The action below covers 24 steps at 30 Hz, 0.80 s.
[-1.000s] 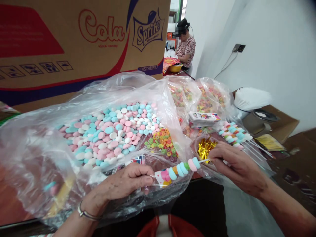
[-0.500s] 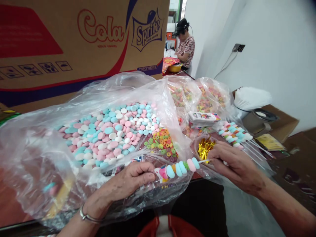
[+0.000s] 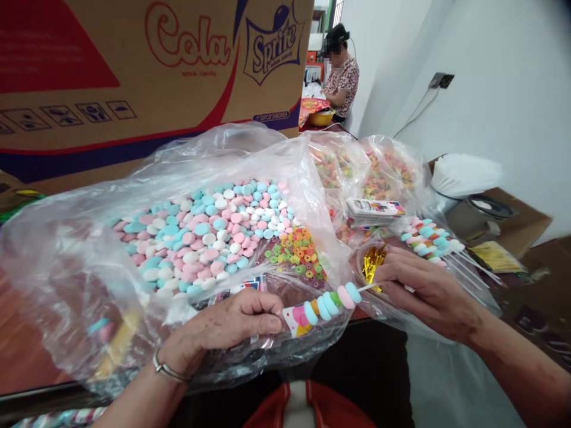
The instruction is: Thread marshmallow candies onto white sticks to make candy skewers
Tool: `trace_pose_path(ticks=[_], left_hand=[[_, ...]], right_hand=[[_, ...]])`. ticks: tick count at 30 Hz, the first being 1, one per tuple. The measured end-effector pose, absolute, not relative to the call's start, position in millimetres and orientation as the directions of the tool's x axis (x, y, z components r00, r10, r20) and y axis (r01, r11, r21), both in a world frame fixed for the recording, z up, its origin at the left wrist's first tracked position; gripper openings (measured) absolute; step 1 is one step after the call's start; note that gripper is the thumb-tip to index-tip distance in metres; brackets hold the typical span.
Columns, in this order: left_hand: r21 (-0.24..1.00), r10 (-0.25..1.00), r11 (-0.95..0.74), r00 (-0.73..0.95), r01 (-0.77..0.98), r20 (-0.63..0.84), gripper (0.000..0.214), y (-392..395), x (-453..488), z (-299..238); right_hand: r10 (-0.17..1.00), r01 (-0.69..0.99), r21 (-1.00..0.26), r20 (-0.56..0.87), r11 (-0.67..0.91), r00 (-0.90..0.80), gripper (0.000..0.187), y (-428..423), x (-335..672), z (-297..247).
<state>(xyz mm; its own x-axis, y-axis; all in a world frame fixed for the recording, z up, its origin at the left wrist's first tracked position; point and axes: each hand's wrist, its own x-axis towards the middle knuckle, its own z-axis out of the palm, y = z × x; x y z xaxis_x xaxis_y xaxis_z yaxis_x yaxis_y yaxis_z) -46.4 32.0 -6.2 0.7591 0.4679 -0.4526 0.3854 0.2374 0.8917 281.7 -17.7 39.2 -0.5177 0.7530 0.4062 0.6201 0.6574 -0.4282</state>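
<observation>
My left hand [image 3: 236,324] pinches the end of a small printed wrapper [image 3: 295,324], white with pink and yellow. The near end of a candy skewer [image 3: 328,305] lies within this wrapper. Pale blue and pink candies are threaded on it, with green and orange rings between them. My right hand [image 3: 419,291] is closed on the skewer's white stick, to the right of the candies. Just behind those fingers, gold twist ties [image 3: 371,264] sit in a round clear container, partly covered by the hand.
An opened clear bag holds loose pink, blue and white candies [image 3: 196,238]; ring gummies [image 3: 298,252] lie beside them. Behind are bagged gummies [image 3: 343,163], a stack of printed wrappers [image 3: 375,211] and several other skewers [image 3: 430,241]. A large carton [image 3: 187,113] stands behind; a person [image 3: 341,77] sits further back.
The view has shifted slightly. More of the wrapper's printed face shows between my left fingers and the candies. Both hands keep their holds.
</observation>
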Motion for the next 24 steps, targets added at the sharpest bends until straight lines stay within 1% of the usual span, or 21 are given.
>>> trace_pose_path(ticks=[3, 9, 13, 15, 18, 20, 22, 24], left_hand=[[0.889, 0.483, 0.252, 0.746, 0.383, -0.458, 0.027, 32.6, -48.4, -6.9], [0.907, 0.476, 0.306, 0.778, 0.291, -0.410, 0.028, 29.8, -47.3, -11.2], [0.896, 0.474, 0.327, 0.769, 0.300, -0.430, 0.028, 29.4, -44.7, -12.0], [0.895, 0.475, 0.307, 0.763, 0.325, -0.439, 0.028, 30.5, -44.7, -10.9], [0.893, 0.445, 0.215, 0.774, 0.395, -0.450, 0.030, 33.5, -46.8, -7.7], [0.886, 0.419, 0.153, 0.783, 0.437, -0.459, 0.032, 35.8, -48.2, -6.1], [0.880, 0.394, 0.142, 0.790, 0.452, -0.470, 0.033, 37.4, -49.1, -6.2], [0.885, 0.386, 0.179, 0.797, 0.429, -0.464, 0.032, 37.6, -49.5, -8.6]], right_hand=[[0.753, 0.600, -0.455, 0.387, 0.658, -0.532, 0.015, -15.3, 280.1, 40.2], [0.761, 0.631, -0.430, 0.422, 0.646, -0.492, 0.013, -14.1, 278.5, 34.6], [0.790, 0.631, -0.476, 0.371, 0.613, -0.488, 0.013, -16.0, 279.8, 32.8], [0.807, 0.643, -0.489, 0.326, 0.590, -0.493, 0.017, -16.7, 280.5, 32.5], [0.818, 0.670, -0.473, 0.279, 0.572, -0.503, 0.023, -16.6, 281.5, 32.9], [0.809, 0.671, -0.456, 0.266, 0.584, -0.524, 0.024, -15.6, 282.0, 34.1], [0.791, 0.658, -0.444, 0.268, 0.608, -0.550, 0.022, -14.1, 282.2, 35.8], [0.781, 0.646, -0.445, 0.275, 0.620, -0.560, 0.019, -12.8, 282.3, 36.8]])
